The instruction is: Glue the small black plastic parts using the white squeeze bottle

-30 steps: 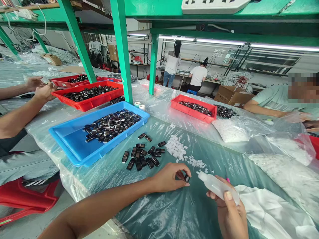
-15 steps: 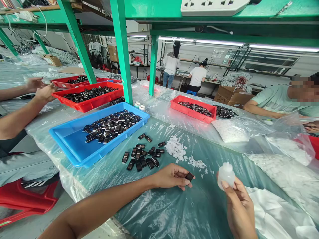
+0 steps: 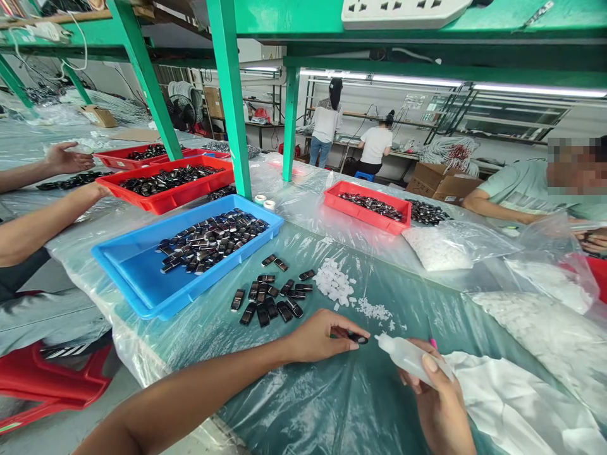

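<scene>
My left hand (image 3: pixel 325 335) pinches a small black plastic casing (image 3: pixel 358 339) between thumb and fingers, just above the plastic-covered table. In my right hand (image 3: pixel 439 392) is a translucent white squeeze bottle (image 3: pixel 411 357), tilted so that its nozzle points left at the casing, a small gap apart. A thin tool with a pink end (image 3: pixel 433 343) shows behind the bottle; whether it is held or lies there I cannot tell. Several more black casings (image 3: pixel 270 309) lie beyond my left hand. Beside them are a pile of white plastic pieces (image 3: pixel 333 281) and smaller white bits (image 3: pixel 374 309).
A blue tray (image 3: pixel 137 294) of black casings stands to the left, with red trays (image 3: pixel 161 201) behind it and another red tray (image 3: pixel 367 218) farther back. Bags of white parts (image 3: pixel 535 341) and a white sheet (image 3: pixel 512 404) lie right. Green posts (image 3: pixel 230 95) rise ahead. Co-workers sit on both sides.
My right hand has tipped the squeeze bottle from pointing away to lying sideways, nozzle towards my left hand. The casing in my left hand has turned slightly. A co-worker's hands at left have moved apart.
</scene>
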Motion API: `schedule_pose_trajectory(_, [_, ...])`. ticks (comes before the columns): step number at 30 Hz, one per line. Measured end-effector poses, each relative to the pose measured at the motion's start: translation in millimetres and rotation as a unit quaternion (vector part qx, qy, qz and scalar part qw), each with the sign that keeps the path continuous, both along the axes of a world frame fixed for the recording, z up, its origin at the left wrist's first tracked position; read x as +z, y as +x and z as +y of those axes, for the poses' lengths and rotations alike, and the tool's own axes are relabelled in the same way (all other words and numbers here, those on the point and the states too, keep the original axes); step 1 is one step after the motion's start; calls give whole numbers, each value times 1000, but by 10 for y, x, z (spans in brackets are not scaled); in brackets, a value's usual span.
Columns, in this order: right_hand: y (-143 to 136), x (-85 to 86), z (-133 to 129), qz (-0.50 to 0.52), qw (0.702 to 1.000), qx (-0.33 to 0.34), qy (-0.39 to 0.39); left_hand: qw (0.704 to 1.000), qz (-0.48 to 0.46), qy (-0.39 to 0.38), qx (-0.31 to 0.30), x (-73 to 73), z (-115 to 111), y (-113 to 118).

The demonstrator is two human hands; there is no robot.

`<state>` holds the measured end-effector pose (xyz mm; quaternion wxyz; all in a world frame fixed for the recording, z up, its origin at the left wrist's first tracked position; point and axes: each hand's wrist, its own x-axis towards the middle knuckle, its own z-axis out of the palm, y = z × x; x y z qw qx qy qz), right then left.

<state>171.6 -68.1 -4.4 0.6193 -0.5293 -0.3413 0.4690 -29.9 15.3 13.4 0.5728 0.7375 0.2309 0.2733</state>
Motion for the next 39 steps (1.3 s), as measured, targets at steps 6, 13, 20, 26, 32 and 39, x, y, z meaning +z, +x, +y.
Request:
schedule_pose_trajectory(6, [22, -41, -10, -130, 991, -34, -25, 998, 14, 52, 21, 46, -19, -11])
schedule_pose_trajectory(13, [-16, 3, -16, -222, 973, -59, -28, 994, 40, 95, 39, 54, -20, -21])
schedule_pose_trajectory(20, [-39, 71, -29, -260, 964, -57, -31, 990, 59, 118, 50, 31, -17, -20])
schedule_pose_trajectory(26, [-42, 121, -29, -270, 961, -50, -36, 989, 68, 120, 55, 38, -26, -24])
schedule_pose_trajectory(32, [-4, 40, -29, -182, 980, -68, -36, 996, 40, 68, 32, 29, -18, -16])
schedule_pose_trajectory(39, [53, 5, 30, -100, 990, -98, 5, 1000, 16, -6, 10, 16, -15, -21])
